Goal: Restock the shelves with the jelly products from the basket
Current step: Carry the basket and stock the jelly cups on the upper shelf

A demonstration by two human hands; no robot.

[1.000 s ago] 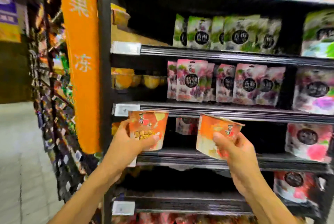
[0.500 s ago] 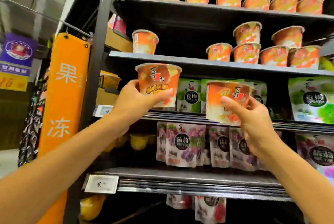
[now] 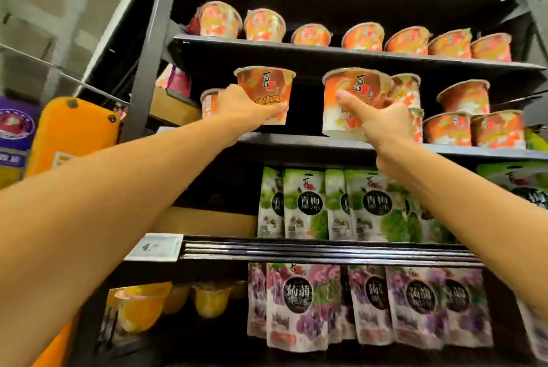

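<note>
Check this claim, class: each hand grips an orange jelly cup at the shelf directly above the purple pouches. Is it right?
Wrong in one respect. The left hand grips the left cup and the right hand the right cup, both orange jelly, but at the shelf directly above the green pouches; the purple pouches hang one level lower. The head view shows it.

The cups (image 3: 264, 91) are orange with red and white mottling and dark lettering. Green pouches (image 3: 305, 203) and purple pouches (image 3: 296, 304) each carry a black round label. Shelves (image 3: 326, 251) are black, the banner (image 3: 74, 135) orange, the tubs (image 3: 139, 307) yellow.
</note>
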